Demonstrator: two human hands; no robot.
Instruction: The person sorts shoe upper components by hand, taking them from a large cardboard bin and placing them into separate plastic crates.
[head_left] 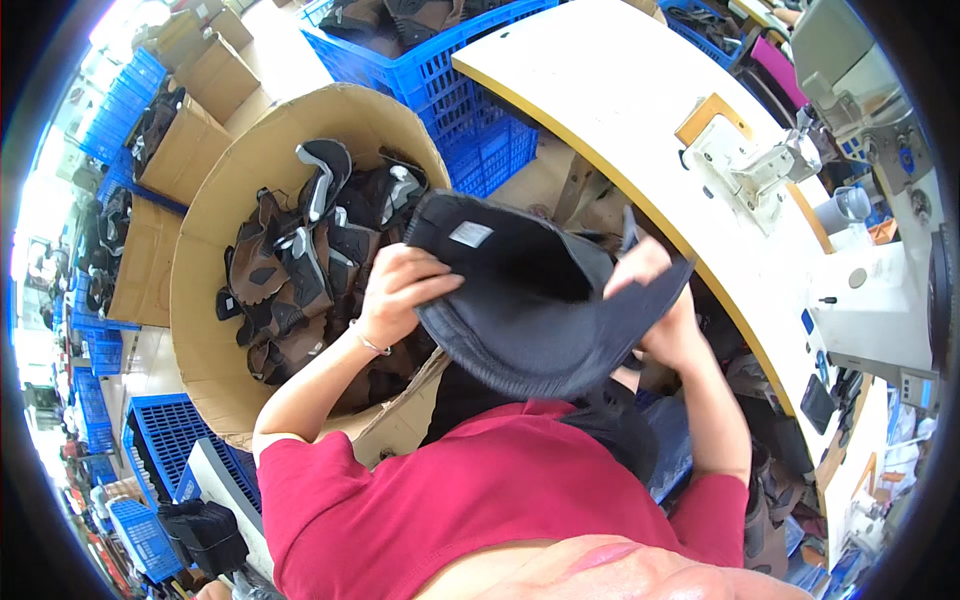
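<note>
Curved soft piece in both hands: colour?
Black curved soft piece with white rectangular label; best in head view.

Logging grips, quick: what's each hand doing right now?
Left hand: closed, holding the black fabric piece by its left edge.
Right hand: closed, holding the same piece at its right side.

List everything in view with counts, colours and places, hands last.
Fabric piece: one, black, centre
Label: one, white, on fabric piece
Round bin: one, brown cardboard, left of centre
Sewn pieces: many, brown, black and grey, inside bin
Crates: several, blue, top and left
Boxes: several, brown cardboard, upper left
Table: one, white, yellow-edged, right
Machine: one, white, on table
Shirt: one, dark red, lower centre
Left hand: one, bare, gripping fabric piece's left edge
Right hand: one, bare, gripping its right side
</note>
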